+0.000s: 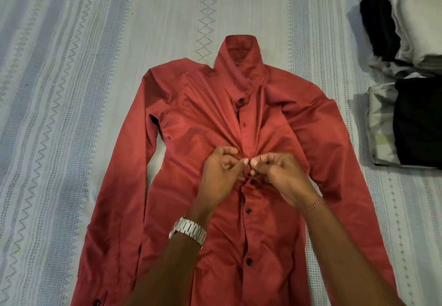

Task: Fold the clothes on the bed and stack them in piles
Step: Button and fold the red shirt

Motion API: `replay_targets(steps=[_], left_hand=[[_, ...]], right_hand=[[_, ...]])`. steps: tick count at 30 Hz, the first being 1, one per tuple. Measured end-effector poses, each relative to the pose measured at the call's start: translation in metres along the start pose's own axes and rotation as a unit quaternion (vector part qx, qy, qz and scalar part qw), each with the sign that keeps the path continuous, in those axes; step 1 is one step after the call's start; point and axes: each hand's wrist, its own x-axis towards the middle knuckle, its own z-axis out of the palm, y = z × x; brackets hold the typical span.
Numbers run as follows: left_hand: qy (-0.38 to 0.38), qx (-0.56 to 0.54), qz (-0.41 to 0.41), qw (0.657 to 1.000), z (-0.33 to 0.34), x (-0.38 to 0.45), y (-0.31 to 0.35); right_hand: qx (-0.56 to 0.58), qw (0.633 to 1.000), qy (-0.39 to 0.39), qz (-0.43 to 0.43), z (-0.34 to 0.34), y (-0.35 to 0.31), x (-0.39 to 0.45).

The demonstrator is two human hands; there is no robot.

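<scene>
1. Lying face-up on the bed cover (95,66), the red shirt (191,119) has its collar at the far end and its sleeves spread to either side.
2. The left hand (220,174) pinches the shirt's placket at mid-chest, fingers curled.
3. The right hand (279,174) pinches the same spot from the other side, thumbs nearly touching; fabric bunches around them.
4. A metal watch (189,230) sits on the left wrist.
5. Folded dark and pale clothes (411,66) are stacked right of the shirt, near its shoulder.
</scene>
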Motion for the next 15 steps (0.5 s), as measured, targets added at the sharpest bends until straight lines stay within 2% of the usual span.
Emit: replay_targets(steps=[3, 6, 9, 11, 15], left_hand=[[0.034, 0.069, 0.024, 0.997, 0.002, -0.025, -0.016], [0.068, 0.098, -0.008, 0.993, 0.008, -0.044, -0.026], [0.105, 0.151, -0.023, 0.983, 0.013, -0.068, -0.033], [0.117, 0.145, -0.045, 0.981, 0.015, -0.089, -0.038], [0.134, 0.138, -0.077, 0.978, 0.019, -0.144, -0.052]], right_hand=[[-0.041, 0.999, -0.001, 0.024, 0.003, 0.016, -0.017], [-0.068, 0.997, -0.005, 0.035, 0.005, 0.033, -0.035], [-0.178, 0.984, 0.019, -0.014, 0.004, 0.054, -0.053], [-0.252, 0.966, 0.044, -0.035, 0.007, 0.067, -0.065], [-0.319, 0.944, 0.07, -0.041, 0.017, 0.085, -0.093]])
